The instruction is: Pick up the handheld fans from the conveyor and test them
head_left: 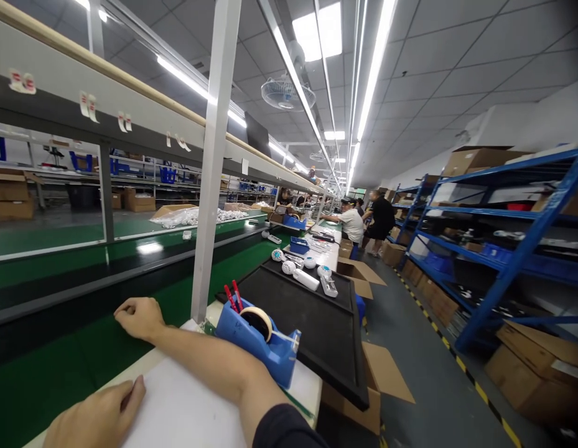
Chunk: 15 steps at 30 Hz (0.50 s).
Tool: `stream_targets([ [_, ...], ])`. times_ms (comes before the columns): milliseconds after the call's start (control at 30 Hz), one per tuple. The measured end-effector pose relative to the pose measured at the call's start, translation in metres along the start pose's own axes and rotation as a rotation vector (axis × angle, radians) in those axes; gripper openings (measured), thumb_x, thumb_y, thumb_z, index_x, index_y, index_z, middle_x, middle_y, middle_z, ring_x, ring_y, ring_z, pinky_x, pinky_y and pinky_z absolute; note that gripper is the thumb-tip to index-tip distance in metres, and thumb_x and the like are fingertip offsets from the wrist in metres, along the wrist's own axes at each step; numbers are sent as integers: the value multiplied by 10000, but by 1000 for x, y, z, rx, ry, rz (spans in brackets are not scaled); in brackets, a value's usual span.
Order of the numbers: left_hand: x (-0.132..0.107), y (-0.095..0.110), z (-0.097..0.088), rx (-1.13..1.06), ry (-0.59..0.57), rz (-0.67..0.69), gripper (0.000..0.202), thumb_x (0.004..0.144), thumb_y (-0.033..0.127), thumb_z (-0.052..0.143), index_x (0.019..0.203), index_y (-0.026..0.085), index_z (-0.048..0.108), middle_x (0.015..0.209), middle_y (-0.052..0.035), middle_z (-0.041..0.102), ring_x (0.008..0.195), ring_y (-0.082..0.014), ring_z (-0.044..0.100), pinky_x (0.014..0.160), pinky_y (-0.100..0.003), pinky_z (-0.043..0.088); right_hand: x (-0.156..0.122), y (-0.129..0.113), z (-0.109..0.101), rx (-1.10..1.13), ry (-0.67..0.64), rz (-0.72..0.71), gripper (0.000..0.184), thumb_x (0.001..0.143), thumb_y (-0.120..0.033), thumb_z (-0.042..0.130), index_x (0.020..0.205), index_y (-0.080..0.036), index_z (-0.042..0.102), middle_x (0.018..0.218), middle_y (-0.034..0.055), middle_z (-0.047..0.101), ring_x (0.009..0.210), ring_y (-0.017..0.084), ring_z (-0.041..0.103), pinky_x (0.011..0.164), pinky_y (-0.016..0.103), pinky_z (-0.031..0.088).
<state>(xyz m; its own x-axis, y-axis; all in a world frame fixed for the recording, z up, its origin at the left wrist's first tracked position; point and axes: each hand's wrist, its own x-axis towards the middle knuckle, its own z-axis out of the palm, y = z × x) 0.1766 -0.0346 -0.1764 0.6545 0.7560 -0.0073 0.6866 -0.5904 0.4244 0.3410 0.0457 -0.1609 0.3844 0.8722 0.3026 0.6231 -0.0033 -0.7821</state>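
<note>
My right hand (140, 318) reaches over the green conveyor belt (55, 373), my forearm lying across the white worktop (186, 398). Its fingers are loosely bent and a little apart, and I see nothing in them. Lower down, my left hand (99, 414) is at the worktop's near left edge, thumb slightly off the fingers, holding nothing visible; the frame cuts part of it off. Just beyond my right forearm stands a blue tape dispenser (256, 345) with a roll of tape (259, 322) and red pens (233, 295) in it.
A black tray (316, 317) bears several white handheld fans (300, 275). A metal post (213, 162) rises beside the belt. Open cardboard boxes (386, 373) stand below the tray. Blue shelving (517, 261) lines the right side. Co-workers (351, 223) are farther down the line.
</note>
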Motion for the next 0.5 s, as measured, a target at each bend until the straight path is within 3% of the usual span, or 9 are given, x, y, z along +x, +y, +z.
stream_targets([
  [200,-7,7,-12,49,-28,-3,573,935,590,289,938,276,768,1014,-75,756,936,-356,677,733,-390,439,0,0,0,4,-11,-1,189,787,-225,609,890,-254,764,599,-50,592,641,136,595,618,196,436],
  [367,-9,7,-12,70,-56,-14,609,960,553,221,934,281,766,986,-73,757,902,-341,682,763,-402,439,-1,-1,-1,46,-58,14,209,831,-235,585,947,-256,757,607,-50,610,660,138,614,646,193,452],
  [500,-2,-3,-3,58,-52,-10,564,946,567,272,871,300,763,988,-54,761,893,-327,688,740,-389,446,0,0,0,101,-49,-16,242,924,-257,503,883,-240,741,575,-51,589,679,132,627,687,186,459],
])
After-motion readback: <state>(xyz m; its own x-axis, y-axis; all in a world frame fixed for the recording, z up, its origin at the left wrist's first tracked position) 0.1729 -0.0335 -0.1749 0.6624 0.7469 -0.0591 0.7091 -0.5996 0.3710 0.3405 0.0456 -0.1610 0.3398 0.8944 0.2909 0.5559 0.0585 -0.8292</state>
